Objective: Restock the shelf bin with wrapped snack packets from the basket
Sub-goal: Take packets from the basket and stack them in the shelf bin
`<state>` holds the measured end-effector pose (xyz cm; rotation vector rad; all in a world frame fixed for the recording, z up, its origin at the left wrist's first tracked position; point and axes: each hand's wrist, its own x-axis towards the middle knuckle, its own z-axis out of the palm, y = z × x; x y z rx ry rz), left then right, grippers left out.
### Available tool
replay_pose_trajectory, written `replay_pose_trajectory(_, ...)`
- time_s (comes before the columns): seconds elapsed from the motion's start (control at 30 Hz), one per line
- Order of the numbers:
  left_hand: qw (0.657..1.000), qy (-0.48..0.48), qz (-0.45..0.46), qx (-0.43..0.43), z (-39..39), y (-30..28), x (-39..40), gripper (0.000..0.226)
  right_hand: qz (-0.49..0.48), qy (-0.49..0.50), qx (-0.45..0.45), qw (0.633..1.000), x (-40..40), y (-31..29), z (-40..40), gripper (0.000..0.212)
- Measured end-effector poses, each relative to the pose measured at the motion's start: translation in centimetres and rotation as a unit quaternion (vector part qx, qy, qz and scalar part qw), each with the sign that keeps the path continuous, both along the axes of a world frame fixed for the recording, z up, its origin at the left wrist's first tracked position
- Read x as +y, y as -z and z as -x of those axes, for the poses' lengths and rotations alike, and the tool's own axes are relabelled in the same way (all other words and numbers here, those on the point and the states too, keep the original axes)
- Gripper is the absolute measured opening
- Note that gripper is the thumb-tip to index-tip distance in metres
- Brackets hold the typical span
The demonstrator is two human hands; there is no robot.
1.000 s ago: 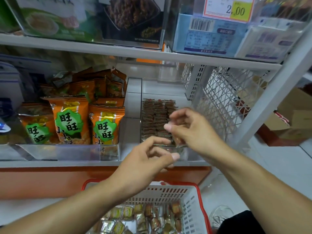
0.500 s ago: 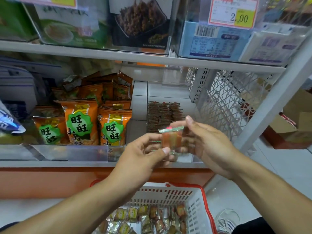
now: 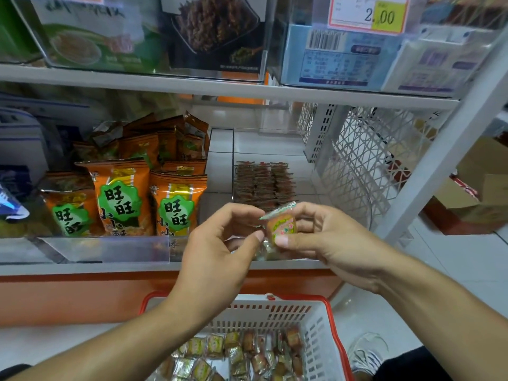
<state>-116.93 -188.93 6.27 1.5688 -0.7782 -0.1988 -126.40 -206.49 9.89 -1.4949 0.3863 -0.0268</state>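
Note:
My right hand (image 3: 327,240) pinches a small wrapped snack packet (image 3: 281,225) between thumb and fingers, in front of the shelf edge. My left hand (image 3: 217,248) is beside it, thumb tip touching the packet's clear wrapper edge, fingers curled. Behind them a clear shelf bin (image 3: 275,149) holds rows of brown wrapped packets (image 3: 264,182). Below, a white basket with a red rim (image 3: 316,320) holds several loose wrapped packets (image 3: 242,356).
Orange snack bags (image 3: 123,196) fill the bin to the left behind a clear front lip. A white lattice side panel (image 3: 357,166) and slanted shelf post (image 3: 445,149) close the right. An upper shelf (image 3: 220,86) carries boxes. A shoe (image 3: 367,353) stands on the floor.
The packet came into view between both hands and now faces me flat. Both hands have drawn slightly toward me and lower, away from the bin.

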Motion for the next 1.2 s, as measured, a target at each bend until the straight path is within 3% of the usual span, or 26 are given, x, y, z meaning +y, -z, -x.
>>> replay_pose_trajectory(0.1,0.997,0.020,-0.070,-0.037,0.1,0.6,0.0,0.037,0.115,0.044,0.005,0.992,-1.3,-0.4,-0.4,0.029)
replay_pose_trajectory(0.2,0.954,0.048,-0.218,-0.202,0.2,1.4,0.1,0.051,0.355,0.066,0.050,0.931,-4.0,-0.8,-1.0,0.026)
replay_pose_trajectory(0.37,0.875,0.106,-0.334,-0.335,0.1,3.2,-0.3,0.077,0.533,-0.038,0.133,0.835,-6.9,0.7,-2.2,0.031)
replay_pose_trajectory(0.6,0.852,0.112,-0.346,-0.376,0.1,3.4,-0.2,0.063,0.563,-0.068,0.186,0.803,-7.6,3.4,-5.5,0.032)
replay_pose_trajectory(0.83,0.843,0.129,-0.358,-0.380,-0.2,3.2,-0.1,0.054,0.535,-0.076,0.252,0.803,-8.8,1.8,-5.7,0.031)
replay_pose_trajectory(0.97,0.842,0.130,-0.360,-0.380,-0.2,3.2,0.0,0.052,0.558,-0.092,0.273,0.778,-8.1,2.4,-5.8,0.020)
replay_pose_trajectory(1.03,0.842,0.133,-0.362,-0.377,-0.3,3.3,-0.1,0.051,0.551,-0.082,0.266,0.787,-7.4,3.3,-6.2,0.010)
replay_pose_trajectory(1.2,0.849,0.134,-0.346,-0.376,-0.1,3.8,0.2,0.049,0.529,-0.049,0.280,0.799,-7.1,3.0,-6.4,0.024)
